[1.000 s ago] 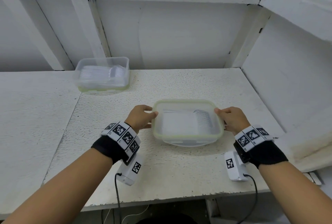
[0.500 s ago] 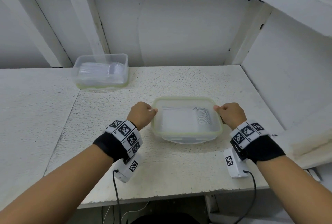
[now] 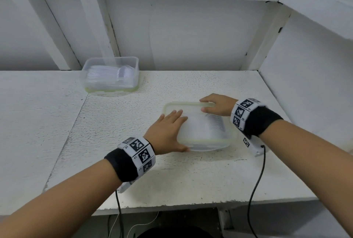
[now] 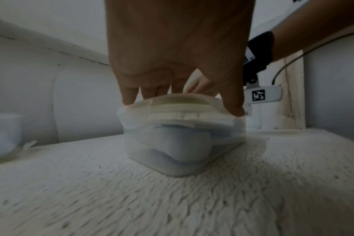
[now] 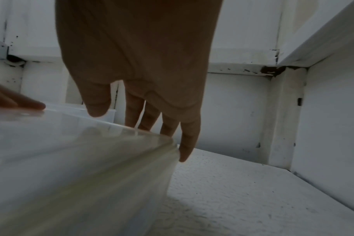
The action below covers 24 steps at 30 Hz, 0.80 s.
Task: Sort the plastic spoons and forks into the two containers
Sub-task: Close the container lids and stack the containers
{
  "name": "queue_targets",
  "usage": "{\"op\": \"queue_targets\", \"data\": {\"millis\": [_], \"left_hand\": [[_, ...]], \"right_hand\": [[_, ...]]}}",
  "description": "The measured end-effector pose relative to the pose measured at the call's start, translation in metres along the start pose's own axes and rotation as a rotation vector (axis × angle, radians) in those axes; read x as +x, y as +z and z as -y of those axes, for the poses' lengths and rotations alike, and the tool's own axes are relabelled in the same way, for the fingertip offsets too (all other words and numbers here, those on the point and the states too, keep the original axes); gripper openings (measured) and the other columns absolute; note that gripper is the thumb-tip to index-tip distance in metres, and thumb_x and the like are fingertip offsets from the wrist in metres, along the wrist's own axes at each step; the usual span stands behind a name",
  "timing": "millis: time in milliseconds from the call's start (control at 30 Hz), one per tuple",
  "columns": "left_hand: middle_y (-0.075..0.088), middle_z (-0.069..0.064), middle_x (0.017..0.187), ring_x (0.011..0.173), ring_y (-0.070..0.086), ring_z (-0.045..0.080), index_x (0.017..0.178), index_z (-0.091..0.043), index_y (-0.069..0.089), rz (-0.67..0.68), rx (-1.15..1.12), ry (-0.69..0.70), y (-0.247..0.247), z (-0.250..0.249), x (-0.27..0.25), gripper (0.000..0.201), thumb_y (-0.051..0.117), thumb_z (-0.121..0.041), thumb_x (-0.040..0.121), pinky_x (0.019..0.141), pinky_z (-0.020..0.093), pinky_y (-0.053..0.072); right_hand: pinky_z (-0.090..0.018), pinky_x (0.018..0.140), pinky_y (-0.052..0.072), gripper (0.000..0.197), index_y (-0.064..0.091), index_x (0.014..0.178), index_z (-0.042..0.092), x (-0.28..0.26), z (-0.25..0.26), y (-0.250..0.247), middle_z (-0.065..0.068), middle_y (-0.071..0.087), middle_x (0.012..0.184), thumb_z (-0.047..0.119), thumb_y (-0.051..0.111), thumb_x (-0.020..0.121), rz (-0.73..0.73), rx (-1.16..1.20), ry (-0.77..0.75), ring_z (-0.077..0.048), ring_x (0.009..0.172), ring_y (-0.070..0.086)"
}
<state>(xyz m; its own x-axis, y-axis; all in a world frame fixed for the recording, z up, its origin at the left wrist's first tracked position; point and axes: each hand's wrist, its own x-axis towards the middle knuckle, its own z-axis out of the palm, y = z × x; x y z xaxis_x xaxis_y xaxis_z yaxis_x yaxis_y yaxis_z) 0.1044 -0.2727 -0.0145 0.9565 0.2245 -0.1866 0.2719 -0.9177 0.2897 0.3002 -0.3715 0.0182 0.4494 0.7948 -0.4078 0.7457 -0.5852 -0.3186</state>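
A clear lidded container [image 3: 198,129] with a greenish seal stands on the table's right half, with a stack of clear plastic cutlery [image 3: 215,125] showing through its lid. My left hand [image 3: 172,130] lies flat on the lid's left part, thumb down along the front-left edge. In the left wrist view its fingers [image 4: 129,95] rest on the lid [image 4: 182,103]. My right hand [image 3: 215,105] covers the far right corner, fingers laid over the far rim. The right wrist view shows its fingers [image 5: 184,143] hanging beside the lid's corner [image 5: 71,143]. A second clear container [image 3: 110,74] with cutlery sits far left.
The white rough table [image 3: 133,171] ends in a front edge near me and a seam at the left. White walls and posts close the back and right side. Cables [image 3: 256,190] hang from both wrist cameras over the front edge.
Both hands left the container's short sides. The left hand now lies flat on the lid, and the right hand has gone to the far right corner.
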Motion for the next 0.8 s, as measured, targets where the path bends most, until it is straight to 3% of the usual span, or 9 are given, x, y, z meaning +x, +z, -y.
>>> {"op": "queue_targets", "data": {"millis": [267,533,800], "left_hand": [[0.005,0.003,0.159,0.146,0.004,0.017,0.149,-0.017,0.017,-0.036,0.002,-0.017,0.0,-0.007,0.0,0.091,0.063,-0.054,0.079,0.118,0.036,0.003],[0.006,0.003,0.159,0.146,0.005,0.018,0.148,-0.018,0.019,-0.042,0.006,-0.039,0.001,-0.01,-0.001,0.088,0.063,-0.052,0.08,0.118,0.037,0.004],[0.003,0.002,0.159,0.146,0.002,0.016,0.149,-0.018,0.017,-0.041,-0.022,-0.02,0.003,-0.005,0.0,0.088,0.063,-0.051,0.081,0.118,0.035,0.001]], "right_hand": [[-0.029,0.095,0.035,0.042,0.051,0.128,0.011,0.009,0.003,-0.003,-0.007,0.053,0.131,0.034,0.051,0.094,0.029,0.007,-0.006,-0.021,0.117,0.049],[-0.032,0.101,0.032,0.045,0.048,0.132,0.009,0.01,0.012,-0.013,-0.008,0.048,0.135,0.037,0.044,0.097,0.14,-0.102,0.017,-0.023,0.123,0.044],[-0.033,0.104,0.03,0.048,0.045,0.136,0.011,0.008,0.008,-0.007,-0.008,0.045,0.14,0.037,0.044,0.097,0.082,-0.05,0.017,-0.023,0.128,0.042]]}}
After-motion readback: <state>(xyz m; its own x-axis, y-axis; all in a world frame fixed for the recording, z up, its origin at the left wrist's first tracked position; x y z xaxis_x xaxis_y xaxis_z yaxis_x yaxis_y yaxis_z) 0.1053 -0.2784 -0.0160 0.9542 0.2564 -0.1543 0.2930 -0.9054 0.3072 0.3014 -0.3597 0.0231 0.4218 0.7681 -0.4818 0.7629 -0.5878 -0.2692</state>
